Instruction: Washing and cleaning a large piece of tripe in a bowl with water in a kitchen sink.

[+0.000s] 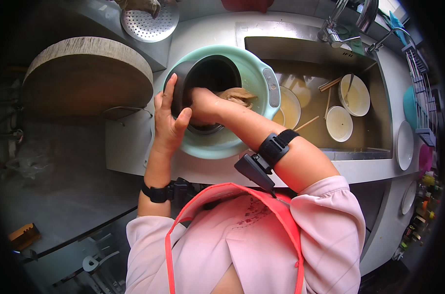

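Note:
A dark cooking pot [178,90] lies tilted in a mint-green plastic basin [226,149], its mouth turned toward me. My left hand [170,110] holds the pot from its left outer side, the thumb near the rim and the fingers along the wall. Inside the pot's mouth is my right hand [206,104], its fingers hidden by the wrist and the dark interior. A wet tan cloth [239,96] bunches out beside the right wrist, over the pot's rim.
Right of the basin, a steel sink [378,121] holds cloudy water, white bowls [339,124] and chopsticks [307,123]. A faucet [332,35] stands behind it. At left is a thick round wooden chopping board [94,47]; a perforated metal disc [149,22] lies beyond. A dish rack [419,84] edges the right.

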